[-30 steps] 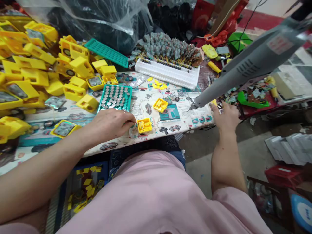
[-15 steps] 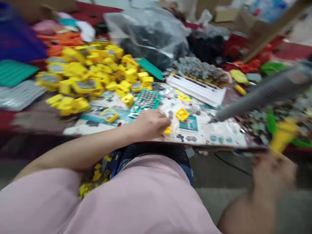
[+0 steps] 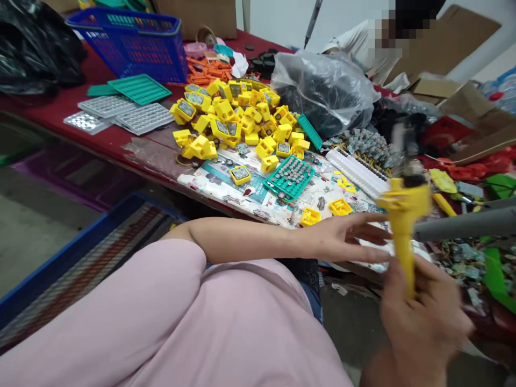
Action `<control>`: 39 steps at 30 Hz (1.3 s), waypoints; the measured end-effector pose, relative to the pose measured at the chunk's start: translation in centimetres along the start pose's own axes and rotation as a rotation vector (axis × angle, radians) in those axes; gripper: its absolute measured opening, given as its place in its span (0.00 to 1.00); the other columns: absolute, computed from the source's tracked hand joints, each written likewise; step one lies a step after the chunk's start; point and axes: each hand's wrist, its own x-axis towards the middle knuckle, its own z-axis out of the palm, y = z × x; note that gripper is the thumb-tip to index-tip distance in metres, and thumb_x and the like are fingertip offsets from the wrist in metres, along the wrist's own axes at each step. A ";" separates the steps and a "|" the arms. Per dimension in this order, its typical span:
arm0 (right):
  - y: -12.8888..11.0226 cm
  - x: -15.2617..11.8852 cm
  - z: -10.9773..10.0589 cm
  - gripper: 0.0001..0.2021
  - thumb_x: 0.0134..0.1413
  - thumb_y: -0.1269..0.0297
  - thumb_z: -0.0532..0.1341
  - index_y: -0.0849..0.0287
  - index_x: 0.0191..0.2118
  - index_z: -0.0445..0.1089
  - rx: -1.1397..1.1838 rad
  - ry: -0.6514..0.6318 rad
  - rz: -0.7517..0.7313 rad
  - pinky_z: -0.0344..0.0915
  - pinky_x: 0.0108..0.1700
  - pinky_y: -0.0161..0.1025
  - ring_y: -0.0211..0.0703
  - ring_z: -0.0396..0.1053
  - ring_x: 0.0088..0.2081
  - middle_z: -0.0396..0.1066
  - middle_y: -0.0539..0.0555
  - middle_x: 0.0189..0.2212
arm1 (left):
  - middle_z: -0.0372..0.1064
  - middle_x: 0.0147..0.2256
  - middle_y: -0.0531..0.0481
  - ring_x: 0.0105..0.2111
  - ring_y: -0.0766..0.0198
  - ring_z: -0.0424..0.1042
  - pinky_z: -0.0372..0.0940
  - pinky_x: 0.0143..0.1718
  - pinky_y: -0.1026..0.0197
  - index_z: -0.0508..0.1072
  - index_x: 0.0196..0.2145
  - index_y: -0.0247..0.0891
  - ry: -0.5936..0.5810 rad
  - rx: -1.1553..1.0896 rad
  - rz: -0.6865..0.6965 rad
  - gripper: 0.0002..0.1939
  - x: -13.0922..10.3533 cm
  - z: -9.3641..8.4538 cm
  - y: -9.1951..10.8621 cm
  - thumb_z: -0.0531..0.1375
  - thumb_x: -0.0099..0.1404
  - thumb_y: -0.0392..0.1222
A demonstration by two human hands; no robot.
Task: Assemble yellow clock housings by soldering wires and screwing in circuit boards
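My right hand (image 3: pixel 423 317) is wrapped round the lower part of a yellow plastic tool-like piece (image 3: pixel 407 215), held upright above the table's front edge; its top is blurred. My left hand (image 3: pixel 342 236) reaches across toward it, fingers spread and empty, fingertips close to the piece. Two small yellow housings, one (image 3: pixel 310 216) and another (image 3: pixel 341 207), lie on the table just beyond my left hand. Behind them sits a green tray (image 3: pixel 291 177) of small round metal parts. A yellow housing with a grey insert (image 3: pixel 240 174) is left of the tray.
Yellow housings (image 3: pixel 226 110) are heaped behind the tray. A grey tool (image 3: pixel 467 223) extends in from the right. Further back are a white rack (image 3: pixel 357 172), a clear plastic bag (image 3: pixel 322 91), a blue basket (image 3: pixel 137 54) and a person (image 3: pixel 358 48) in white.
The view has turned left. My left hand has moved right from the tabletop and opened beside the yellow piece. My right hand, still holding that piece, has come closer to the middle.
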 end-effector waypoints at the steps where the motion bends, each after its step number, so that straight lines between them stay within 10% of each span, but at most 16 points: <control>1: -0.7 0.4 1.3 0.13 0.61 0.50 0.62 0.47 0.47 0.74 0.009 0.002 -0.084 0.68 0.24 0.45 0.49 0.75 0.28 0.78 0.56 0.34 | 0.72 0.55 0.36 0.55 0.53 0.73 0.69 0.52 0.55 0.67 0.58 0.38 0.073 -0.143 0.000 0.38 0.1 0.0 0.1 0.70 0.56 0.59; 5: -2.5 1.3 3.6 0.19 0.62 0.60 0.63 0.50 0.58 0.69 0.058 -0.029 -0.354 0.67 0.26 0.45 0.50 0.76 0.29 0.79 0.57 0.37 | 0.78 0.40 0.42 0.44 0.55 0.77 0.66 0.58 0.48 0.74 0.40 0.35 0.294 -0.467 0.025 0.30 0.6 -0.8 0.3 0.73 0.50 0.62; 11: -3.7 -1.9 3.8 0.22 0.55 0.66 0.67 0.43 0.56 0.74 0.386 0.141 -0.518 0.74 0.38 0.50 0.53 0.75 0.38 0.77 0.55 0.37 | 0.79 0.36 0.44 0.40 0.58 0.78 0.62 0.61 0.46 0.71 0.40 0.35 0.386 -0.604 0.003 0.14 2.1 -2.3 0.7 0.64 0.66 0.49; 14: -4.3 -2.8 6.4 0.17 0.62 0.65 0.60 0.43 0.55 0.73 0.731 -0.061 -0.239 0.72 0.27 0.42 0.44 0.73 0.27 0.76 0.51 0.32 | 0.78 0.41 0.42 0.51 0.57 0.75 0.58 0.65 0.48 0.73 0.41 0.35 0.394 -0.529 0.008 0.15 2.4 -2.0 0.8 0.61 0.68 0.51; 17: -4.2 -1.5 9.9 0.22 0.61 0.60 0.60 0.44 0.61 0.65 1.014 0.034 0.120 0.67 0.21 0.38 0.40 0.69 0.23 0.75 0.51 0.36 | 0.76 0.49 0.40 0.54 0.52 0.72 0.62 0.63 0.47 0.76 0.44 0.36 0.381 -0.439 -0.109 0.22 2.5 -1.3 0.4 0.64 0.62 0.58; 22: -3.1 2.6 13.4 0.25 0.61 0.50 0.59 0.47 0.62 0.66 0.935 0.415 -0.035 0.77 0.36 0.51 0.55 0.76 0.40 0.73 0.55 0.41 | 0.76 0.50 0.46 0.53 0.58 0.74 0.68 0.55 0.61 0.77 0.46 0.38 0.334 -0.268 -0.278 0.16 3.3 -0.1 -0.3 0.61 0.65 0.49; 25: -2.8 3.7 13.4 0.25 0.68 0.51 0.48 0.53 0.64 0.65 0.625 0.419 -0.093 0.77 0.40 0.53 0.57 0.77 0.45 0.72 0.61 0.50 | 0.73 0.56 0.46 0.61 0.62 0.68 0.61 0.62 0.63 0.76 0.50 0.37 0.309 -0.204 -0.262 0.18 2.3 -0.6 0.0 0.55 0.70 0.47; 30: -1.9 2.9 10.8 0.34 0.67 0.39 0.41 0.52 0.70 0.54 0.649 0.172 -0.077 0.78 0.34 0.47 0.51 0.79 0.36 0.76 0.59 0.40 | 0.77 0.51 0.43 0.47 0.58 0.78 0.72 0.50 0.55 0.73 0.56 0.38 0.145 0.338 -0.291 0.22 -2.8 -6.2 2.1 0.58 0.67 0.48; 34: 0.1 1.4 8.8 0.21 0.67 0.47 0.55 0.50 0.57 0.69 0.659 -0.099 -0.160 0.76 0.34 0.40 0.43 0.79 0.30 0.76 0.49 0.29 | 0.80 0.35 0.48 0.34 0.62 0.78 0.72 0.38 0.60 0.80 0.41 0.39 0.369 1.021 -0.092 0.15 -5.6 -11.8 4.5 0.56 0.69 0.48; 39: 1.7 0.5 10.1 0.07 0.64 0.57 0.62 0.53 0.41 0.73 0.439 -0.168 -0.364 0.75 0.35 0.34 0.39 0.79 0.30 0.80 0.49 0.31 | 0.79 0.38 0.47 0.39 0.60 0.76 0.68 0.46 0.56 0.81 0.37 0.40 0.122 1.390 0.021 0.16 -5.6 -13.2 4.8 0.56 0.67 0.49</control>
